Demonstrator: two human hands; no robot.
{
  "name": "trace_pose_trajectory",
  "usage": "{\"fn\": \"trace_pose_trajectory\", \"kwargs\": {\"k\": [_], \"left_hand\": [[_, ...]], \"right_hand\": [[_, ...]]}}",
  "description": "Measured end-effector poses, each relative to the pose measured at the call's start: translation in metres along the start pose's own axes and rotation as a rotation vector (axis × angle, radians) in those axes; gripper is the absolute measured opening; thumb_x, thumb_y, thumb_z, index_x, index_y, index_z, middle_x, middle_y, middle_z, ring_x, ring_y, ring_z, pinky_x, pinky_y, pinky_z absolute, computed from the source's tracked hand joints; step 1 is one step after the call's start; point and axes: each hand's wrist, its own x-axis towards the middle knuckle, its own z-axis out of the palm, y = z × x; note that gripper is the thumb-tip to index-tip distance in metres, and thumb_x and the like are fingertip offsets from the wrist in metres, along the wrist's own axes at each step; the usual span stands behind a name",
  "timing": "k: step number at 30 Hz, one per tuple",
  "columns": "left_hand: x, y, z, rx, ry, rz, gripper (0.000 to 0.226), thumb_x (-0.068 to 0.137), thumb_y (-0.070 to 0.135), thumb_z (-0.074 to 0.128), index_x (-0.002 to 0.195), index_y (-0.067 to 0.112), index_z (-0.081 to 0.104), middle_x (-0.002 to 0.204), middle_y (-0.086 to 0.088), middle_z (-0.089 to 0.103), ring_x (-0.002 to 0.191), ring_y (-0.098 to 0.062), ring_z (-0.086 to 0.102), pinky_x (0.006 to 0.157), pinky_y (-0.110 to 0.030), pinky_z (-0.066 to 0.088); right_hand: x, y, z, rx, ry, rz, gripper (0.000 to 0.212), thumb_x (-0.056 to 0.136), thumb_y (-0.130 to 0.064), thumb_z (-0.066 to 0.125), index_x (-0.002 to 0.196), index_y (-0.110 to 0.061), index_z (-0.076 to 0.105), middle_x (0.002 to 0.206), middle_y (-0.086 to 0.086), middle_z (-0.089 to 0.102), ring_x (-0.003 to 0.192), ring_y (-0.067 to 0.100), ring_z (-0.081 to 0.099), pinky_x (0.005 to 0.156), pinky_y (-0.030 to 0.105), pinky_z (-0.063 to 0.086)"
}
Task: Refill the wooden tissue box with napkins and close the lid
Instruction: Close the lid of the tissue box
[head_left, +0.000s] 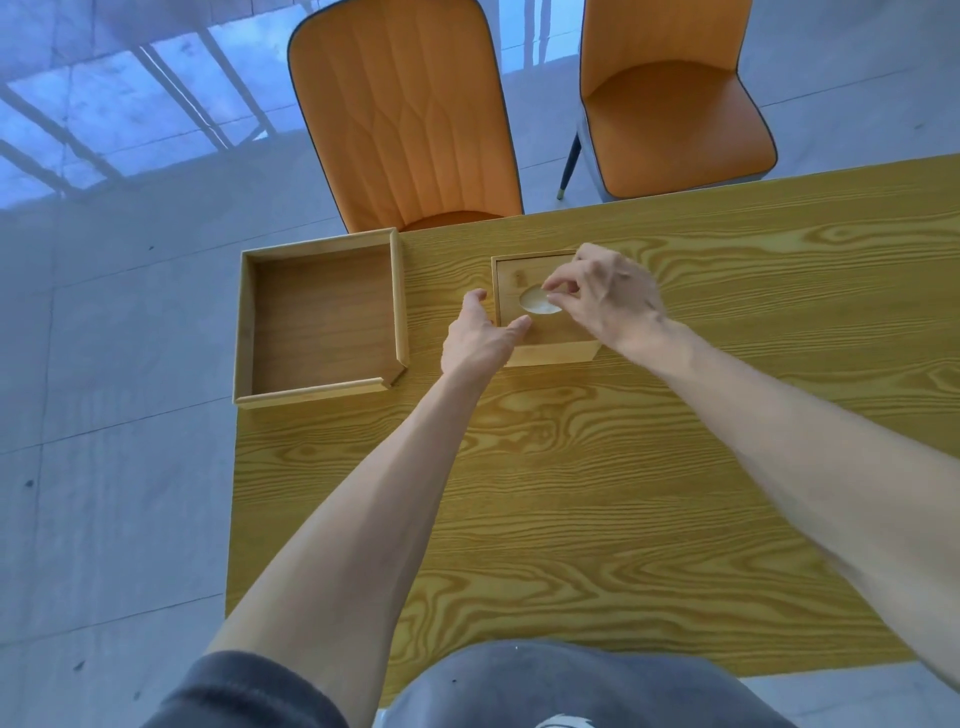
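Observation:
The wooden tissue box (550, 353) stands near the far edge of the yellow wood-grain table (597, 493). Its lid (511, 280) is on, and white napkin (535, 302) shows through the oval hole. My left hand (480, 338) grips the box's near left corner, thumb on the lid and fingers down its left side. My right hand (602, 296) hovers over the lid with thumb and fingertips pinched together right at the hole's edge. Whether they pinch napkin is not visible.
A shallow empty wooden tray (322, 317) sits at the table's far left corner, overhanging the edge. Two orange chairs (405, 114) (675, 109) stand behind the table on a grey tiled floor.

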Motion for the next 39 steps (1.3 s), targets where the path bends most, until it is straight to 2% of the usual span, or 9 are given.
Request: {"fn": "trace_pose_trajectory", "kwargs": {"k": [3, 11, 20, 23, 25, 29, 33, 36, 39], "left_hand": [[0.0, 0.003, 0.004, 0.009, 0.02, -0.007, 0.072, 0.087, 0.043, 0.069, 0.148, 0.028, 0.033, 0.129, -0.005, 0.059, 0.113, -0.026, 0.061, 0.099, -0.044, 0.05], [-0.003, -0.006, 0.01, -0.032, 0.078, 0.019, 0.065, 0.088, 0.043, 0.069, 0.144, 0.03, 0.039, 0.128, -0.003, 0.062, 0.112, -0.025, 0.062, 0.095, -0.045, 0.051], [-0.005, -0.008, 0.013, -0.033, 0.119, 0.024, 0.063, 0.087, 0.047, 0.068, 0.142, 0.032, 0.042, 0.125, 0.0, 0.064, 0.108, -0.023, 0.064, 0.091, -0.044, 0.054], [-0.005, -0.008, 0.014, -0.03, 0.119, 0.027, 0.061, 0.087, 0.047, 0.067, 0.141, 0.032, 0.042, 0.125, 0.0, 0.064, 0.107, -0.023, 0.065, 0.09, -0.044, 0.054], [-0.005, -0.008, 0.014, -0.03, 0.12, 0.027, 0.06, 0.088, 0.046, 0.067, 0.141, 0.032, 0.043, 0.124, 0.0, 0.064, 0.106, -0.023, 0.065, 0.09, -0.043, 0.054], [-0.005, -0.007, 0.014, -0.03, 0.113, 0.027, 0.06, 0.089, 0.045, 0.067, 0.142, 0.031, 0.042, 0.121, 0.0, 0.065, 0.105, -0.023, 0.064, 0.089, -0.044, 0.054], [-0.006, -0.007, 0.013, -0.031, 0.114, 0.033, 0.06, 0.089, 0.044, 0.067, 0.142, 0.03, 0.042, 0.119, 0.001, 0.065, 0.104, -0.023, 0.065, 0.09, -0.044, 0.054], [-0.006, -0.008, 0.014, -0.041, 0.117, 0.04, 0.059, 0.088, 0.044, 0.067, 0.141, 0.03, 0.043, 0.118, 0.001, 0.065, 0.103, -0.023, 0.065, 0.09, -0.044, 0.054], [-0.007, -0.008, 0.014, -0.042, 0.119, 0.041, 0.059, 0.088, 0.045, 0.067, 0.14, 0.031, 0.044, 0.119, 0.001, 0.066, 0.103, -0.023, 0.065, 0.09, -0.045, 0.055]], "right_hand": [[0.01, -0.013, -0.002, -0.055, -0.08, -0.046, 0.026, 0.092, -0.038, 0.065, 0.113, -0.026, 0.073, 0.11, 0.002, 0.064, 0.1, 0.023, 0.067, 0.078, 0.031, 0.052], [0.022, -0.022, 0.009, -0.172, -0.163, -0.07, 0.024, 0.096, -0.033, 0.062, 0.112, -0.02, 0.073, 0.112, 0.003, 0.064, 0.096, 0.023, 0.067, 0.076, 0.032, 0.054], [0.025, -0.021, 0.004, -0.292, -0.231, -0.242, 0.023, 0.101, -0.009, 0.046, 0.106, 0.001, 0.067, 0.104, 0.016, 0.064, 0.093, 0.034, 0.064, 0.076, 0.039, 0.054], [0.025, -0.016, 0.004, -0.332, -0.217, -0.314, 0.016, 0.097, -0.006, 0.053, 0.098, 0.001, 0.067, 0.093, 0.013, 0.06, 0.073, 0.028, 0.058, 0.057, 0.035, 0.049], [0.024, -0.012, 0.007, -0.358, -0.207, -0.348, 0.013, 0.095, -0.003, 0.056, 0.098, -0.001, 0.068, 0.093, 0.012, 0.058, 0.072, 0.026, 0.058, 0.052, 0.031, 0.042], [0.015, -0.006, 0.01, -0.177, -0.137, -0.29, 0.019, 0.098, -0.018, 0.057, 0.105, -0.003, 0.066, 0.103, 0.012, 0.057, 0.087, 0.027, 0.063, 0.059, 0.033, 0.048], [0.008, 0.004, 0.009, 0.057, -0.074, -0.213, 0.021, 0.099, -0.021, 0.056, 0.105, -0.004, 0.065, 0.108, 0.012, 0.056, 0.084, 0.028, 0.065, 0.07, 0.041, 0.058], [0.003, 0.01, 0.011, 0.142, -0.037, -0.152, 0.019, 0.099, -0.02, 0.057, 0.107, -0.004, 0.065, 0.11, 0.012, 0.056, 0.085, 0.027, 0.065, 0.075, 0.036, 0.056], [-0.001, 0.011, 0.013, 0.21, -0.01, -0.1, 0.028, 0.097, -0.028, 0.061, 0.113, -0.007, 0.066, 0.108, 0.009, 0.057, 0.079, 0.015, 0.06, 0.072, 0.028, 0.051]]}}
